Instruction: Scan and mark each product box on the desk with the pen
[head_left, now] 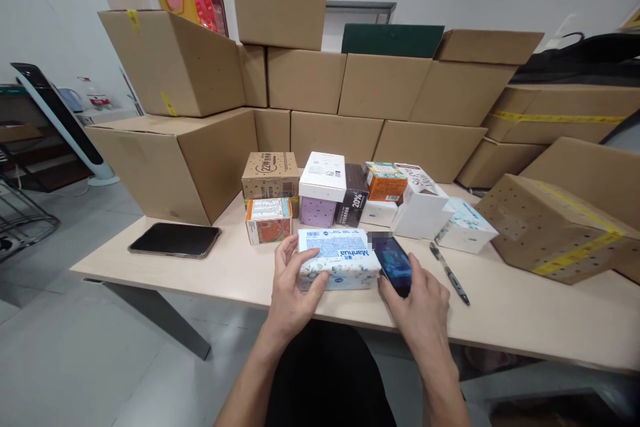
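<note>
Near the table's front edge lies a white and blue pack of tissues printed "Manhua". My left hand grips its left end, with the thumb on the front side and the fingers on the top and end. Just right of the pack, my right hand holds a smartphone by its sides; its screen is lit dark blue. The phone leans close to the pack's right end; whether they touch I cannot tell. A pen lies to the right of my right hand.
A second phone lies dark on the table's left. Behind the pack stand small cartons, among them an orange-and-white box, a purple-and-white box and a floral box. Large cardboard boxes wall the back; a dotted carton is at right.
</note>
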`<state>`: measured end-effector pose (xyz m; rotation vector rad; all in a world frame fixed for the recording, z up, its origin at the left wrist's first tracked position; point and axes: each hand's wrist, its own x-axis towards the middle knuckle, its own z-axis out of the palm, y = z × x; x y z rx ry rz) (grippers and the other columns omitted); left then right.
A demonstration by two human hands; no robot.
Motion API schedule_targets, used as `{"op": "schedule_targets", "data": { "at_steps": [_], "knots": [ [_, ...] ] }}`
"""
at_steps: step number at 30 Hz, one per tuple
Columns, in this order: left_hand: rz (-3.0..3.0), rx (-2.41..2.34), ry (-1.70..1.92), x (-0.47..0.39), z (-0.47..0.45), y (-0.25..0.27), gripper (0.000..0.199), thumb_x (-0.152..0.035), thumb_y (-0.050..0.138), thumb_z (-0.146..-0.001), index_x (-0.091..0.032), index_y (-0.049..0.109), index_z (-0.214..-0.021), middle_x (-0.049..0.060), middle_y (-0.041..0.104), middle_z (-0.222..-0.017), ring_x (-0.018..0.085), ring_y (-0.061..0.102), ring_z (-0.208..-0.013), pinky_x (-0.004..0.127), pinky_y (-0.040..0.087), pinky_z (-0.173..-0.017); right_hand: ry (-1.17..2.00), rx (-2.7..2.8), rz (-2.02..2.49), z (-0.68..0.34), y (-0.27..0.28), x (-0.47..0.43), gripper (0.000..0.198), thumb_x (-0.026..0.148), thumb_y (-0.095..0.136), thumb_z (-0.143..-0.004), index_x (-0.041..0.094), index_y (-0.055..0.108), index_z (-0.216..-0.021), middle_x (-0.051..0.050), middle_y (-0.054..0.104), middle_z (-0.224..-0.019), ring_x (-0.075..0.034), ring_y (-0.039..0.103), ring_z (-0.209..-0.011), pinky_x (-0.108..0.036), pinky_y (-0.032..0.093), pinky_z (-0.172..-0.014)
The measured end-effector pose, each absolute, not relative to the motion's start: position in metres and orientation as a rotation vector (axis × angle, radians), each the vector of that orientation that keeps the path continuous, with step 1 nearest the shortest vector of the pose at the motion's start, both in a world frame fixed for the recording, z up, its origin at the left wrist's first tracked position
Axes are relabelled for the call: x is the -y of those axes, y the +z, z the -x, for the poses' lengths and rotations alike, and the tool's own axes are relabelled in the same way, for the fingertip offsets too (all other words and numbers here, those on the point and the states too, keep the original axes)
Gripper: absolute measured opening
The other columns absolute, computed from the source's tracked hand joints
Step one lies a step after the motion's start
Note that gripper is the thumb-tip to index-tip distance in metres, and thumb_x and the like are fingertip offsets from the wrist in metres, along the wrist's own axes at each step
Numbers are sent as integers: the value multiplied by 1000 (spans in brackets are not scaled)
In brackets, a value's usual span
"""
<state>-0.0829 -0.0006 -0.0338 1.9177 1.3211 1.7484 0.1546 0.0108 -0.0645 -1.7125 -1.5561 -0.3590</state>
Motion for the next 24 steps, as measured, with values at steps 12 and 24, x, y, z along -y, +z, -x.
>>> {"op": "schedule_targets", "data": {
  "at_steps": [12, 24],
  "knots": [
    [-1834, -1266, 1755, 0, 89, -39, 24, -28, 69, -89, -26, 67, -113, 9, 47, -140, 28, 45, -139, 50, 42, -115, 523, 1619, 1453, -149, -4, 10, 81, 54, 63, -86, 24, 32, -155, -14, 60, -128, -22, 64, -87, -41, 56, -80],
    [-1817, -1187, 1826, 0, 95, -35, 26, -29, 71, -86, -25, 67, -112, 9, 55, -137, 29, 48, -135, 48, 42, -113, 984, 1817, 1129, -146, 9, -4, 84, 29, 77, -74, 31, 42, -150, -8, 35, -156, -25, 57, -121, -34, 57, -88]
  ]
}}
